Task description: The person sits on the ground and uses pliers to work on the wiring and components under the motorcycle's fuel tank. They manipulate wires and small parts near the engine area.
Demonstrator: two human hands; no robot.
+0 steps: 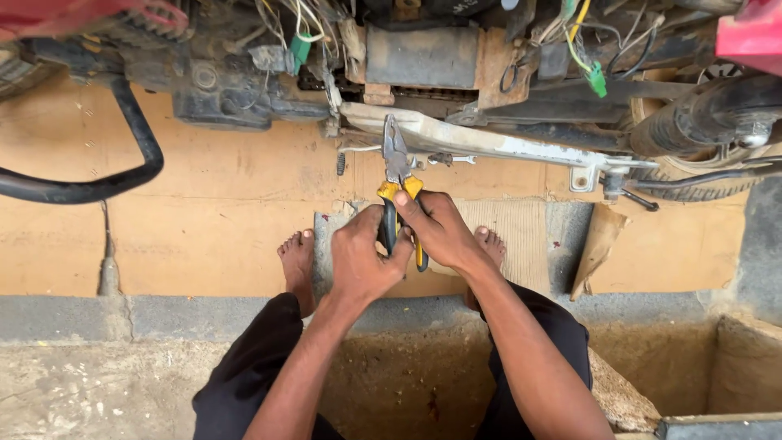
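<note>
Pliers (397,159) with yellow and black handles point up toward the underside of a motorcycle (423,57). Both hands grip the handles: my left hand (362,257) wraps them from the left, my right hand (436,228) from the right. The steel jaws reach up to a long, worn silver metal bar (505,145) of the bike. A small wrench (452,160) lies on the cardboard just right of the jaws.
Brown cardboard (220,220) covers the floor under the bike. A black curved pipe (122,163) loops at left, a rear tyre (692,187) sits at right. My bare feet (297,253) rest by a concrete kerb (81,318). Wires with green connectors (597,79) hang above.
</note>
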